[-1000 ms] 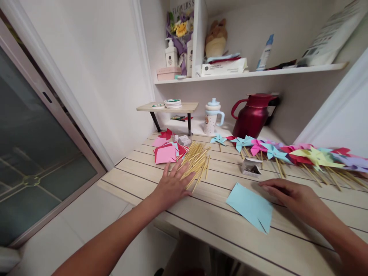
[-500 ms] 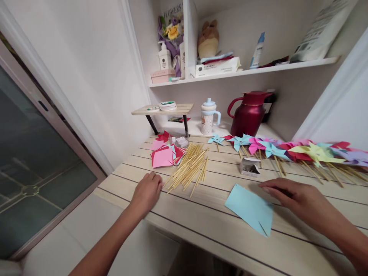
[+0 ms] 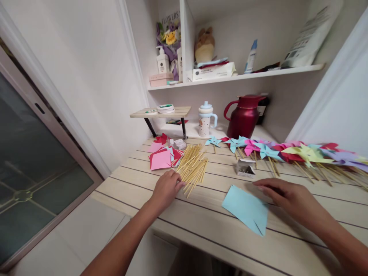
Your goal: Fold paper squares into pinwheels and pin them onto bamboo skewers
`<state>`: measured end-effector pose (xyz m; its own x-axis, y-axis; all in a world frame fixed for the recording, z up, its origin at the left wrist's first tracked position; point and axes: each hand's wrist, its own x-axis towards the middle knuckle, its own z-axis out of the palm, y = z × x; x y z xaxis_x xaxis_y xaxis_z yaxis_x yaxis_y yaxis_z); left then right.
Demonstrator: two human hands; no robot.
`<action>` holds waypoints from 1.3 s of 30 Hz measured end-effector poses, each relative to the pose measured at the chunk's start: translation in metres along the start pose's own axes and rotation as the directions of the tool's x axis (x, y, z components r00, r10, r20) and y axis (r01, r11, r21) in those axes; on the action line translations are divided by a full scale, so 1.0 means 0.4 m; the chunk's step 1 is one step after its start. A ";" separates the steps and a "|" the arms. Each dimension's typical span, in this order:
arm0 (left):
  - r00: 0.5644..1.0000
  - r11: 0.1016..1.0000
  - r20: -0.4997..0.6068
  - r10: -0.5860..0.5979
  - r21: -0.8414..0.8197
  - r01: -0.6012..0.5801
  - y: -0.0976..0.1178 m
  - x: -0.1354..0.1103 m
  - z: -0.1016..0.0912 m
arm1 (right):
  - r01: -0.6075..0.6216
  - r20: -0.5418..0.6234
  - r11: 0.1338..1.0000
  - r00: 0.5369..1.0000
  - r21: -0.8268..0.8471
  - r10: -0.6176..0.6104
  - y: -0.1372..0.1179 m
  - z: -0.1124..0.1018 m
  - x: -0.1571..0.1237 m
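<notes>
lying in a loose heap on the table (image 3: 198, 218), the sticks (image 3: 193, 168) sit left of the blue sheet (image 3: 245, 211), just beside the pile (image 3: 161, 159) of coloured paper. left hand (image 3: 166, 188): at the heap's near left edge, fingers curled; cannot tell whether they are clamped on a stick. right hand (image 3: 296, 199): just beyond the blue sheet's far right side, fingers bunched; cannot tell whether thumb and forefinger meet or pinch anything small. handling, as judged: press lightly near the ends and roll rather than shove, or the heap may fan out. table's front edge runs close below the left hand, so work away from it. open room: bare wood between heap and blue sheet; tighter ahead of the right hand, where the box (image 3: 246, 168) and pinwheels (image 3: 309, 154) crowd.
</notes>
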<state>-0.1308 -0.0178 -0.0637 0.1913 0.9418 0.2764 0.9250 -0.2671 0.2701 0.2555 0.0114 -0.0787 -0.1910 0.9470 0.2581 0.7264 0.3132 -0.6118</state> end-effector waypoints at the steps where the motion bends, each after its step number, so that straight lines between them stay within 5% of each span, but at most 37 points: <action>1: 1.000 1.000 -0.007 0.018 -0.007 -0.018 -0.003 -0.009 -0.003 | -0.044 -0.060 0.999 0.997 0.031 0.046 -0.006 -0.005 0.000; 4: 0.993 0.998 -0.100 0.055 0.003 -0.055 -0.025 -0.047 -0.009 | -0.107 -0.171 0.982 0.976 0.155 0.133 -0.051 -0.027 0.020; 9: 0.949 0.964 -0.177 0.262 0.100 -0.248 -0.048 -0.079 -0.007 | -0.009 -0.105 0.969 0.994 0.246 0.035 -0.176 -0.014 0.180; 15: 0.883 0.888 0.113 0.455 0.017 -0.460 -0.032 -0.071 -0.027 | 0.025 0.058 0.989 0.998 0.145 -0.033 -0.242 0.165 0.457; 21: 0.831 0.863 0.238 0.503 -0.078 -0.500 -0.047 -0.066 -0.021 | 0.149 0.128 0.985 0.982 -0.082 -0.138 -0.243 0.325 0.615; 29: 0.778 0.773 0.122 0.616 0.094 -0.627 -0.085 -0.050 0.055 | 0.338 0.257 0.929 0.921 -0.152 -0.293 -0.195 0.420 0.616; 35: 0.771 0.762 0.114 0.627 0.117 -0.637 -0.074 -0.049 0.050 | 0.358 0.292 0.931 0.900 -0.076 -0.323 -0.165 0.400 0.569; 39: 0.774 0.762 0.117 0.623 0.136 -0.634 -0.069 -0.048 0.045 | 0.268 0.199 0.964 0.945 -0.004 -0.262 -0.141 0.364 0.585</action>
<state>-0.1541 -0.0248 -0.0933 0.7625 0.5862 0.2739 0.6279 -0.7725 -0.0950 0.0739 0.2256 -0.0927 -0.5017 0.8266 0.2551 0.6513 0.5550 -0.5176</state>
